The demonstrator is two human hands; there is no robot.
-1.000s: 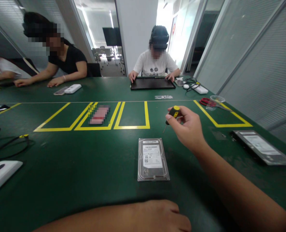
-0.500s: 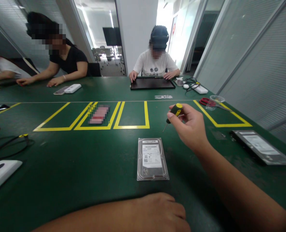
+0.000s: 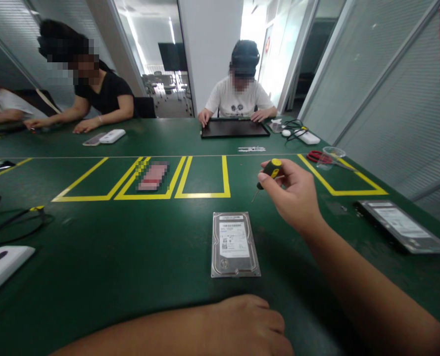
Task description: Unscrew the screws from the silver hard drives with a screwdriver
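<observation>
A black-and-yellow screwdriver [image 3: 270, 169] is gripped in my right hand [image 3: 296, 193], its thin shaft slanting down toward the table. The tip is above and behind a silver hard drive [image 3: 235, 247], apart from it. That drive lies flat, label up, on the green table [image 3: 130, 282]. Below the drive, at the bottom of the view, my left hand [image 3: 253, 321] rests with knuckles up and fingers curled in. I see nothing in it, though its fingertips are hidden. A second hard drive [image 3: 403, 225] lies to the right of my right forearm.
Yellow tape outlines [image 3: 203, 195] mark the table. Red-handled scissors [image 3: 318, 156] and a clear plastic cup [image 3: 331, 157] stand at the right. A white device [image 3: 4, 267] and black cable [image 3: 15, 222] lie left. Across the table, a person [image 3: 238, 96] handles a dark panel [image 3: 234, 128].
My hands and the screwdriver have hardly moved. At the left, the co-worker in black has leaned slightly further left.
</observation>
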